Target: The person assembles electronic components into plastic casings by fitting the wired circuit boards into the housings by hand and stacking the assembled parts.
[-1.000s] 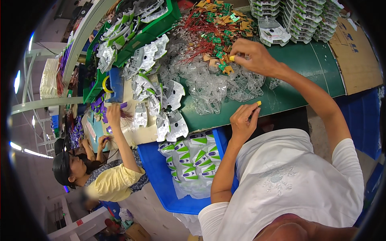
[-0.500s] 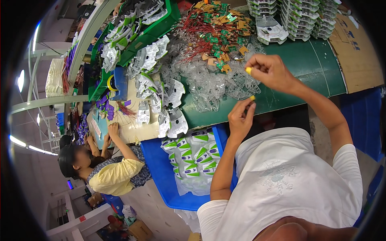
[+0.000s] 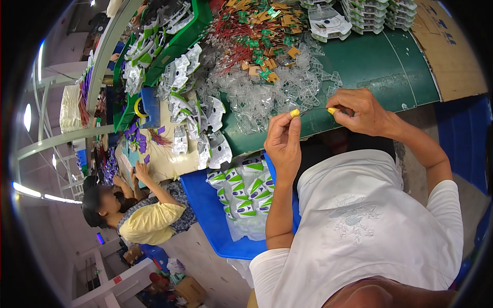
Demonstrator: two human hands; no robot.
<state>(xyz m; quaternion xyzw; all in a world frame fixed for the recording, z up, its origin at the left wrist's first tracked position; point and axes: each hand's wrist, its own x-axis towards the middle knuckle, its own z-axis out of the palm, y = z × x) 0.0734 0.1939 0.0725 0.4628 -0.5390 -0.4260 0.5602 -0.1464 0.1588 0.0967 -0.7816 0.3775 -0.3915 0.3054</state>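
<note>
My left hand (image 3: 285, 141) is raised at the table's near edge, thumb and finger pinched together. My right hand (image 3: 360, 112) faces it from the right in a pinch of its own. A yellow cover (image 3: 295, 112) shows at the left fingertips, and another yellow cover (image 3: 332, 110) at the right ones. Between the two pinches runs a thin dark strand, too fine to name. Just beyond the hands lies a heap of clear plastic pieces (image 3: 257, 100). Behind it are piled small green circuit boards (image 3: 267, 43) with red wires and orange-brown pieces.
Stacked white-and-grey shells (image 3: 328, 23) stand at the back, with a cardboard sheet (image 3: 449, 51) on the right. More shells (image 3: 218, 149) and green bins (image 3: 203, 20) are to the left. A blue crate (image 3: 197, 205) holds wrapped white-green parts. A co-worker (image 3: 149, 220) works at far left.
My right hand has come down and nearer, away from the heap. My left hand has moved left, and both hands now face each other at nearly one height. The view has shifted slightly.
</note>
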